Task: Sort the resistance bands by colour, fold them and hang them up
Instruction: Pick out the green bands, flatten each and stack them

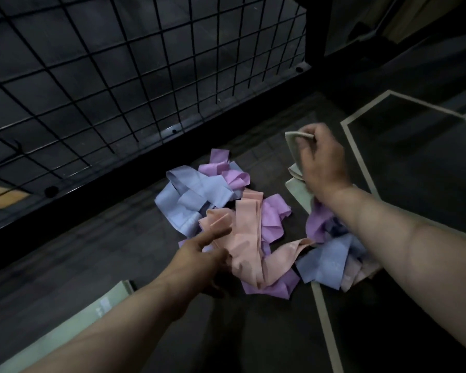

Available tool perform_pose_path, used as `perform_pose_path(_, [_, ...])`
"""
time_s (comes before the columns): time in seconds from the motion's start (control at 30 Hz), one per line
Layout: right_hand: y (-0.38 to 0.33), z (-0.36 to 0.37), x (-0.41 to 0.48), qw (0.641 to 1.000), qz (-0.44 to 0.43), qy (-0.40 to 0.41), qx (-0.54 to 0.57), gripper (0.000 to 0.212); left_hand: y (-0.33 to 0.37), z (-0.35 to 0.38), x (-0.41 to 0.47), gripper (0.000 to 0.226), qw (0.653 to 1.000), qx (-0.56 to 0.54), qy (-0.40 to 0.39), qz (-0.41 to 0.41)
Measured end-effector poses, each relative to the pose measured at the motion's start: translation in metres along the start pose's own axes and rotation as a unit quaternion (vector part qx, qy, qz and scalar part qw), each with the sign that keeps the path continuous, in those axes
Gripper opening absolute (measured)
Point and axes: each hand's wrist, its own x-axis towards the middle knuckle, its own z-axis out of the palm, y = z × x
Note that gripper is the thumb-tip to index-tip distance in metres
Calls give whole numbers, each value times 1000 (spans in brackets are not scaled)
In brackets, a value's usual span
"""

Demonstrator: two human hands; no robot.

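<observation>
Several resistance bands point(242, 227) heaped loose on the dark floor point(97, 254), tangled so blue, lilac and peach cross over one another, hence nothing sorted yet within the heap itself. Right hand point(322, 160) raised over the heap's far right edge, closed around a pale green band point(293, 149), thumb and fingers pinching its upper fold while the rest trails down toward the pile (probably lifted high to draw that length free of the others). Left hand point(202, 254) low at the near side of the heap, fingers loosely spread and reaching forward, fingertips at or just above a peach band point(245, 238); cannot tell whether actually touching, likely placed there to steady the tangle or pick the next colour. Blue band point(189, 200) bunched at the heap's left, lilac band point(272, 219) showing through the middle and at the top, more blue and lilac under the right forearm. Lying apart at lower left, near the left forearm, a flat pale green strip point(65, 324), plausibly the start of a green group, which would explain carrying off the green one first. Behind the heap, a black wire grid panel point(119, 76), seemingly the place for hanging later. Folding and hanging not yet begun, by the look of things.
</observation>
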Motion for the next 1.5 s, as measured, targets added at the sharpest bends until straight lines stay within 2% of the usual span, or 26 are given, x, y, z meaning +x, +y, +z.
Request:
perform_pose_path(0.1, [-41, -7, -6, 993, -75, 22, 89, 17, 15, -15, -1, 38, 997, -16, 34, 65])
perform_pose_path(0.17, [-73, -8, -13, 981, -148, -16, 125, 20, 26, -32, 3, 68, 990, 17, 51, 129])
perform_pose_path(0.23, [-107, -2, -23, 961, -163, -114, 193, 31, 36, -44, 6, 82, 983, 53, 43, 170])
perform_pose_path(0.3, [-139, 9, -34, 922, -89, -225, 304, 40, 42, -49, 4, 72, 981, 32, 3, 192])
perform_pose_path(0.33, [-152, 16, -40, 904, -45, -245, 348, 40, 43, -49, 3, 58, 980, 12, -16, 196])
perform_pose_path(0.4, [-170, 25, -45, 883, 46, -235, 403, 29, 45, -50, -1, 33, 978, -11, -29, 207])
perform_pose_path(0.43, [-176, 27, -44, 873, 89, -228, 423, 21, 44, -53, -3, 29, 978, -24, -27, 207])
perform_pose_path(0.57, [-182, 36, -37, 796, 237, -232, 506, 6, 40, -78, -14, 33, 975, -103, -75, 182])
perform_pose_path(0.67, [-188, 41, -34, 746, 297, -235, 548, 8, 31, -92, -32, 42, 967, -170, -135, 130])
perform_pose_path(0.77, [-196, 48, -36, 707, 333, -235, 578, 20, 17, -104, -53, 34, 958, -194, -184, 103])
perform_pose_path(0.83, [-204, 57, -42, 703, 354, -236, 570, 20, 2, -114, -69, 27, 958, -199, -189, 78])
perform_pose_path(0.93, [-211, 73, -58, 728, 364, -266, 516, 17, -26, -137, -96, 22, 967, -186, -171, 42])
perform_pose_path(1.03, [-209, 89, -85, 787, 326, -354, 386, 16, -72, -160, -124, 29, 977, -161, -139, -25])
perform_pose_path(1.07, [-206, 94, -97, 791, 320, -390, 346, 14, -91, -166, -133, 27, 981, -140, -125, -52])
perform_pose_path(1.17, [-200, 104, -135, 759, 358, -474, 269, 9, -146, -183, -164, 32, 985, -108, -59, -124])
perform_pose_path(1.3, [-199, 115, -181, 714, 381, -556, 192, 10, -196, -213, -192, 53, 963, -157, 112, -188])
perform_pose_path(1.4, [-203, 124, -202, 724, 353, -574, 148, 6, -216, -235, -199, 58, 953, -137, 207, -173])
perform_pose_path(1.43, [-205, 129, -205, 731, 346, -571, 144, 6, -221, -242, -198, 55, 948, -126, 247, -155])
perform_pose_path(1.5, [-209, 140, -206, 741, 344, -557, 147, 9, -230, -255, -191, 34, 927, -126, 336, -110])
